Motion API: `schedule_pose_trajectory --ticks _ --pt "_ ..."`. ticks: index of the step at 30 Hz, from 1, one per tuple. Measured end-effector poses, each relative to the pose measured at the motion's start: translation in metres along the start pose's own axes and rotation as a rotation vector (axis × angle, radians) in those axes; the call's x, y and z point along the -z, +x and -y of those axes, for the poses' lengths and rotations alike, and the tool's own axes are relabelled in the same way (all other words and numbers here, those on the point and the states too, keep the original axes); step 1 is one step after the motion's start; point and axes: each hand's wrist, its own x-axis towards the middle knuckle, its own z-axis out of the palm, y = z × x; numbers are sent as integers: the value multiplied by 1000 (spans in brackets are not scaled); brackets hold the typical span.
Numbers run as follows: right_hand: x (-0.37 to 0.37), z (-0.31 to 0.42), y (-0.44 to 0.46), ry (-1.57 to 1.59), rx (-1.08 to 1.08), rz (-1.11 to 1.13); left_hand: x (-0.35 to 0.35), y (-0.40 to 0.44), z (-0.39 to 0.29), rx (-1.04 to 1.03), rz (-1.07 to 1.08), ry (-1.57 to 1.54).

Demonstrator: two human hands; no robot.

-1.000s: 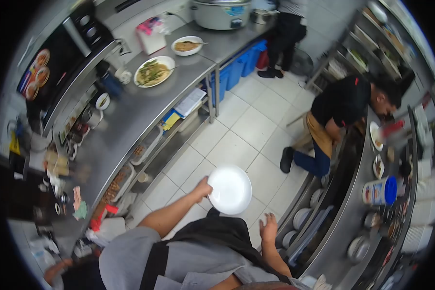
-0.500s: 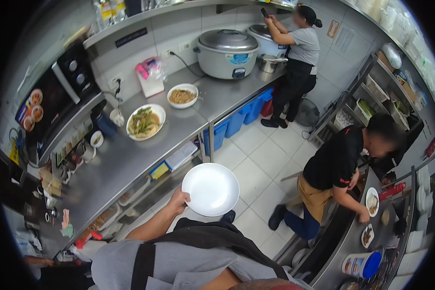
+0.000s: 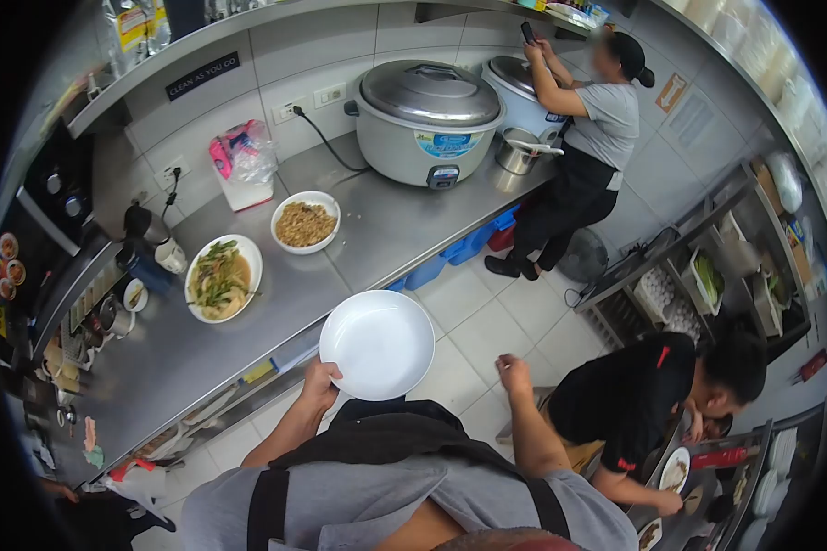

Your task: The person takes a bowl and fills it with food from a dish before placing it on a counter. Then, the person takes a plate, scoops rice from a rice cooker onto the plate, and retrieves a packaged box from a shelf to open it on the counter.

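My left hand [image 3: 320, 384] grips the near left rim of an empty white plate [image 3: 377, 344], fingers closed around the edge. The plate is held out over the floor near the counter's front edge. To the right of it, my right hand [image 3: 513, 372] is raised in the air, empty, its fingers loosely bent and slightly apart. On the counter beyond the plate stand a white bowl of brown fried rice [image 3: 305, 226] and a white oval dish of green vegetables in sauce [image 3: 221, 280].
The steel counter [image 3: 322, 275] runs along the left. A large rice cooker [image 3: 427, 129] stands at the back, with a steel pot [image 3: 517, 154] beside it. One person [image 3: 597, 129] there holds a phone. Another person [image 3: 634, 395] bends over plates at the right. A fan [image 3: 586, 255] sits on the floor.
My right hand has come into view at the right of the plate. The plate in my left hand has shifted slightly left and up. The counter looks closer; the person on the right bends lower.
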Motion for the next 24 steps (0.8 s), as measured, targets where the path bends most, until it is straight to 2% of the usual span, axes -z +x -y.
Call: schedule_pose_trajectory --ticks 1,3,5,9,11,12,14,15,16,17,18,20,22,23,24 --pt "-12 -12 17 -98 66 100 -8 21 -2 9 -7 -1" --pt "-21 -15 42 -183 -3 226 -17 64 -1 -2 4 -22" --pt "-9 -9 69 -193 25 266 -52 112 -20 -25 28 -43" --pt "38 14 151 -120 6 150 -85 183 -40 37 32 -12" --pt "56 19 198 -146 28 106 -95 212 -53 -47 -33 89" --pt "52 9 232 -29 45 20 -106 216 -61 -65 -26 117" --pt "92 62 293 -36 182 -69 -111 226 -66 -55 -92 99" --pt "103 82 336 12 275 -190 -114 231 -67 -63 -124 78" --pt "120 119 373 222 585 -367 -124 229 -68 -85 -176 54" --pt "173 227 409 265 582 -310 -131 233 -56 -100 -257 28" --pt "176 256 448 209 912 -424 -134 233 -49 -163 -309 28" --pt "183 333 493 334 973 -247 -155 228 -38 -266 -403 7" --pt "173 395 550 40 1206 -342 -182 225 -21 -322 -521 -58" --pt "166 421 573 -160 1227 -325 -191 219 -13 -352 -590 -100" --pt "161 442 593 -374 1210 -203 -184 219 6 -383 -620 -115"
